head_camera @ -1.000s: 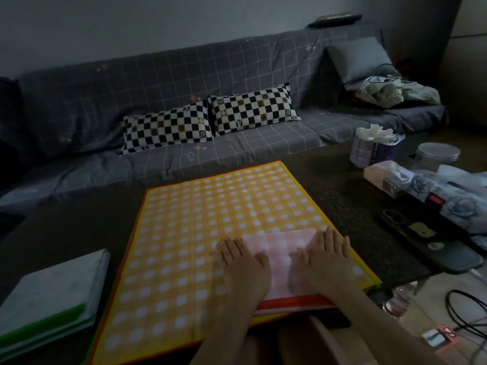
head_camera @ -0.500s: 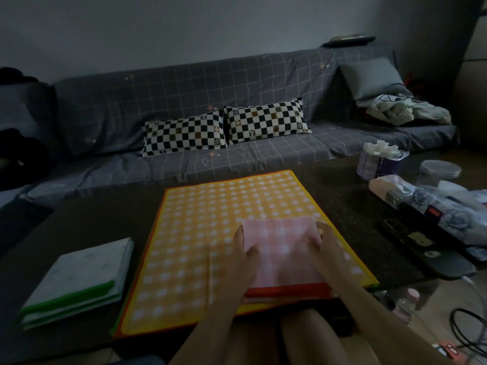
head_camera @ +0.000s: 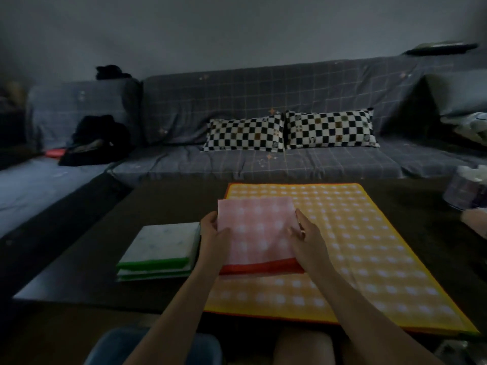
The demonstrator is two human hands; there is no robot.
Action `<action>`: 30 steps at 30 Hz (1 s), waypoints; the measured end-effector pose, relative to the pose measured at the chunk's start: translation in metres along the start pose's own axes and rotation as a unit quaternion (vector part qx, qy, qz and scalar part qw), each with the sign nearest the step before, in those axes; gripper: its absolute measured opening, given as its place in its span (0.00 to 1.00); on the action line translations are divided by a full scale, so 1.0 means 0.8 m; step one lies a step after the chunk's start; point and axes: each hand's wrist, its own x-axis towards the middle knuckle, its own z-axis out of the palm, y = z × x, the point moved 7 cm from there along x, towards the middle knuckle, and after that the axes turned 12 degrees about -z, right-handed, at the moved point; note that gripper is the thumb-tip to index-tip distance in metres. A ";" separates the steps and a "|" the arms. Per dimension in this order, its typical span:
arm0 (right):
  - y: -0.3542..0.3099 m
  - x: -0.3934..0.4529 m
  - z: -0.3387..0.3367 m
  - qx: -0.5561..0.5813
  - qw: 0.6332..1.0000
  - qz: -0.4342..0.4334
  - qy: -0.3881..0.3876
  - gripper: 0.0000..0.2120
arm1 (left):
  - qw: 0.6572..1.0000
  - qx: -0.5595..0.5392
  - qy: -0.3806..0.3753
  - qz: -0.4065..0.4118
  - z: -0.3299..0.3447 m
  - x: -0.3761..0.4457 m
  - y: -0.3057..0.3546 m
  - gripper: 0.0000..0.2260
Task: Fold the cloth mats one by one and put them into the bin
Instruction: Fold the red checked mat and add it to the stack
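Pink checked folded mat (head_camera: 259,230) is held above the yellow checked mat (head_camera: 350,248) on the table (head_camera: 79,272). The left hand (head_camera: 213,239) and the right hand (head_camera: 307,242) grip its two sides. If one grip loosens, the layers may unfold before reaching the blue bin (head_camera: 110,349) below.

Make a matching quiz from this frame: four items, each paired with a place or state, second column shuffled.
Things:
1. pink mat
2. yellow mat
3. green-edged mat
4. checkered pillows

Places or states:
A. spread flat on the table
B. on the sofa
C. folded, held at both sides by left hand and right hand
D. folded, on the table left of the hands

Pairs: 1-C, 2-A, 3-D, 4-B
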 end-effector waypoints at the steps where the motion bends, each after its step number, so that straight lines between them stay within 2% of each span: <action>1: -0.003 0.004 0.015 0.000 1.000 -0.002 -0.005 0.26 | 1.000 0.002 0.022 0.003 -0.017 0.003 0.001 0.21; 5: -0.018 0.021 0.077 0.021 1.000 -0.001 -0.021 0.28 | 0.994 0.061 0.081 0.032 -0.080 0.021 -0.001 0.19; 10: -0.043 0.035 0.153 0.042 0.997 -0.002 -0.066 0.30 | 0.986 0.126 0.107 0.021 -0.146 0.054 -0.006 0.16; 15: -0.075 0.044 0.212 0.014 0.990 -0.006 -0.137 0.29 | 0.974 0.185 0.128 0.035 -0.204 0.088 -0.010 0.15; 23: -0.092 0.045 0.283 -0.036 0.976 -0.013 -0.214 0.30 | 0.964 0.240 0.116 0.009 -0.249 0.133 -0.028 0.15; 30: -0.071 0.040 0.315 -0.076 0.963 0.010 -0.257 0.33 | 0.953 0.293 0.066 -0.041 -0.251 0.154 -0.062 0.18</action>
